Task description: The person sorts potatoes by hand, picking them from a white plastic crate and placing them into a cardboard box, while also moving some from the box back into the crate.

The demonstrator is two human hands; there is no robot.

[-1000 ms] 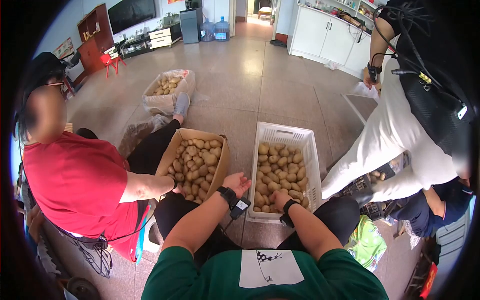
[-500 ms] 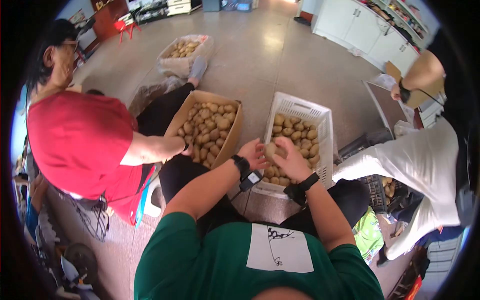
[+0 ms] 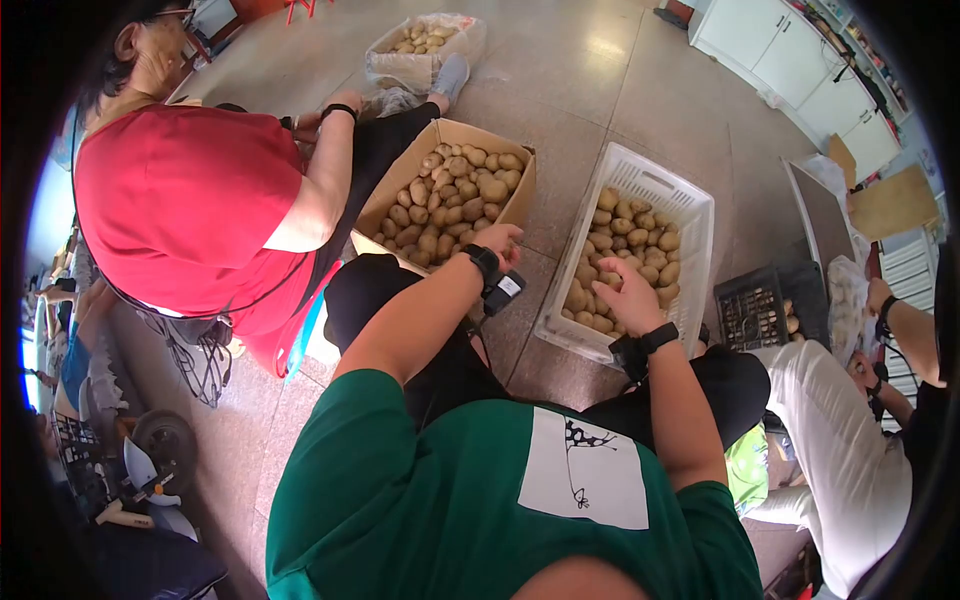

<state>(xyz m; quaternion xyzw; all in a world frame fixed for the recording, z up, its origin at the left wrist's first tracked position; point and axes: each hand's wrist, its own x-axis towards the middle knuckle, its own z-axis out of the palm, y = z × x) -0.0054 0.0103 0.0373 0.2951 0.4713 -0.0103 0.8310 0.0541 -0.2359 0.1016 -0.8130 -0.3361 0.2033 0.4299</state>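
Observation:
My right hand (image 3: 632, 298) hangs over the near part of a white plastic crate (image 3: 690, 196). Its thumb and fingers are apart, and I see nothing gripped between them. Potatoes (image 3: 638, 237) fill much of the crate below it. Beside the right front corner of a cardboard box (image 3: 519, 205) is my left hand (image 3: 497, 244), its fingers apart and holding nothing visible. More potatoes (image 3: 455, 195) are heaped inside that box. Both my wrists wear black bands, and a small device (image 3: 503, 291) sits by the left one.
To my left sits a person in a red shirt (image 3: 190, 190), arms reaching forward. A plastic-lined container of potatoes (image 3: 425, 62) stands farther off. At right are a black crate (image 3: 752, 308) and another person's pale trousers (image 3: 835, 420). White cabinets (image 3: 795, 60) line the back.
My hands have moved apart, the left toward the cardboard box. The potato seen at my right hand is no longer between its fingers. The red-shirted person's arm has left the box.

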